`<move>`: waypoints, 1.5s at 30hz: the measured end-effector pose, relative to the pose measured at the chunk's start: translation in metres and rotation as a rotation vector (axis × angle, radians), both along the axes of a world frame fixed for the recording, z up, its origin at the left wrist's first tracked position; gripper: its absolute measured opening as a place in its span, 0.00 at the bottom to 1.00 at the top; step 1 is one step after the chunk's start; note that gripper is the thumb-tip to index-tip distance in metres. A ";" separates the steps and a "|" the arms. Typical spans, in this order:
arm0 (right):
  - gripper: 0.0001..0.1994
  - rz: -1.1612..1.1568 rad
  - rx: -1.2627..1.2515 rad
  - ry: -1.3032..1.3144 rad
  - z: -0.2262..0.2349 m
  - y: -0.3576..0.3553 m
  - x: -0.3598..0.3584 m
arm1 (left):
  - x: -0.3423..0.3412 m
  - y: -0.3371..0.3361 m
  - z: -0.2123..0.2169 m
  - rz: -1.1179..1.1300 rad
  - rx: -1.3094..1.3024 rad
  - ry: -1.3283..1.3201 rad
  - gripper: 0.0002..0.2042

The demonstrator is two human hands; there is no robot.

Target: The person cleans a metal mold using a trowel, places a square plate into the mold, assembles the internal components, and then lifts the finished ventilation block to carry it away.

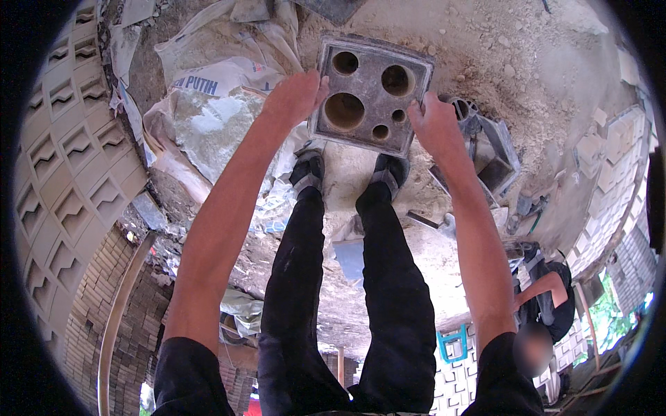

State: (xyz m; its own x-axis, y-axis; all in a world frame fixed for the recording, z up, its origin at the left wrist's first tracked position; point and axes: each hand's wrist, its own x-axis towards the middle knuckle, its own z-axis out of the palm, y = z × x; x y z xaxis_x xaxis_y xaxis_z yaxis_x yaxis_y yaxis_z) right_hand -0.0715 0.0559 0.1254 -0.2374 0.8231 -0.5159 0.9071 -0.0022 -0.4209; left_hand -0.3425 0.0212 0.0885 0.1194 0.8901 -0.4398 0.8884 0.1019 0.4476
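Observation:
Between my two arms, just beyond my feet, is a grey square block mould (378,87) with a raised rim. Its face has several round holes of different sizes, some large and some small. My left hand (298,96) is closed on the mould's left edge. On the opposite side, my right hand (436,126) grips its right edge, fingers curled round the rim. Whether the mould rests on the ground or hangs just above it, I cannot tell.
Left of the mould lies an opened white sack (208,114) with pale powder. Metal mould parts (494,156) stand to the right, before a heap of sandy soil (527,69). Patterned blocks (66,145) are stacked at far left. Another person (551,298) is at lower right.

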 end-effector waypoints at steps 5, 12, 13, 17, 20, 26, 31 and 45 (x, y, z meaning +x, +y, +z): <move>0.17 0.018 0.014 0.007 0.006 0.002 0.000 | 0.001 -0.005 0.007 0.005 -0.010 -0.009 0.19; 0.16 0.005 -0.014 0.002 0.033 0.002 0.001 | 0.005 -0.011 0.038 0.041 0.004 -0.024 0.20; 0.16 0.006 -0.005 0.007 0.039 0.001 0.003 | 0.005 -0.012 0.045 0.033 0.025 -0.022 0.20; 0.14 -0.057 0.030 0.084 0.082 -0.004 0.004 | 0.006 -0.009 0.091 0.032 0.022 -0.015 0.17; 0.12 -0.125 0.094 0.137 0.135 -0.010 0.001 | 0.003 -0.001 0.139 0.013 0.052 0.023 0.16; 0.11 -0.182 0.502 0.112 0.270 -0.018 0.004 | 0.002 0.026 0.278 -0.084 0.493 0.016 0.13; 0.12 -0.112 0.950 0.072 0.436 0.001 0.018 | 0.006 0.057 0.444 -0.164 0.907 -0.027 0.13; 0.13 -0.480 1.664 0.719 0.769 -0.083 0.003 | 0.050 0.014 0.825 0.185 1.363 -1.260 0.09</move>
State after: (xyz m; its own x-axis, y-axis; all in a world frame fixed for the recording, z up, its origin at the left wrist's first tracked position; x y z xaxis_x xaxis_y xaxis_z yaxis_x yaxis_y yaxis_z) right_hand -0.0689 -0.0272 0.8941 0.3566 0.3664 0.8594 0.6252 0.5899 -0.5110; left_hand -0.2926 0.0350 0.9133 -0.3605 0.5461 0.7562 0.0317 -0.8031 0.5951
